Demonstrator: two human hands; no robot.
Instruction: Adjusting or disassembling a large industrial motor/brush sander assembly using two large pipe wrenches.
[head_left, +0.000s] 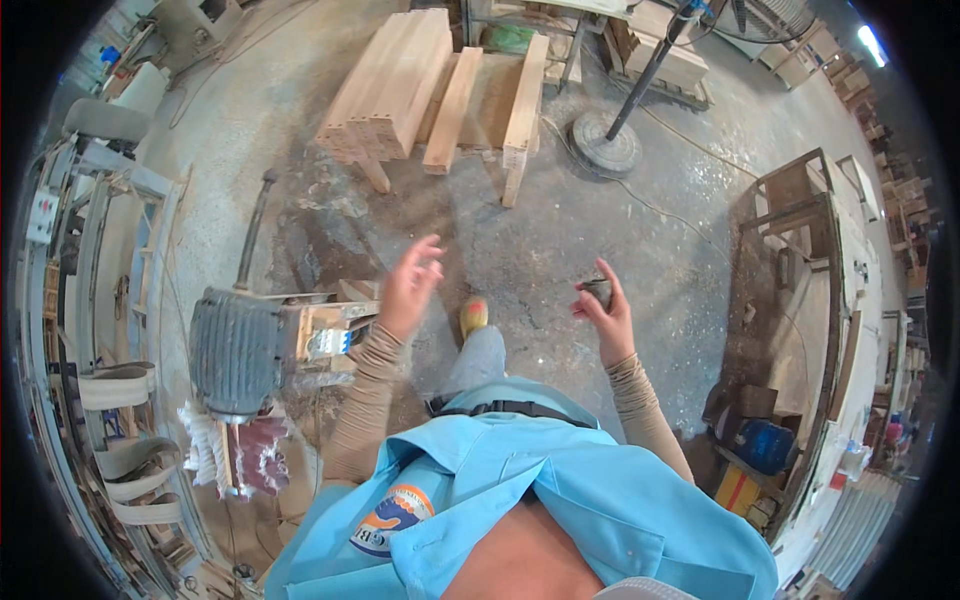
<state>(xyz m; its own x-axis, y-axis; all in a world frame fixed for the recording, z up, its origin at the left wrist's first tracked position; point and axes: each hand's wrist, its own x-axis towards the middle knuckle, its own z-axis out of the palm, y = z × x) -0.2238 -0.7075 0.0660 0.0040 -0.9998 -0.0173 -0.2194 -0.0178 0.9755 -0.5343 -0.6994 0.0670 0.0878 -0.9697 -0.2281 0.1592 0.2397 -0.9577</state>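
My left hand (408, 292) is raised over the floor with its fingers apart, slightly blurred and holding nothing. It is nearest to a grey ribbed electric motor (236, 352) at the left. Out to the right, my right hand (612, 322) grips a small dark object (597, 291) between thumb and fingers; its kind cannot be made out. Both hands are well apart and touch no workpiece. Ahead of them lies a stack of pale wooden beams (385, 95), with two separate beams, a shorter one (455, 110) and a longer one (525, 105), to its right.
A round fan base (604, 145) with an upright pole stands ahead right, with cables across the floor (520, 250). A ragged flap wheel (262, 455) sits by the motor. Metal racking (85, 250) lines the left; a worn bench frame (822, 260) and a blue container (765, 445) are right.
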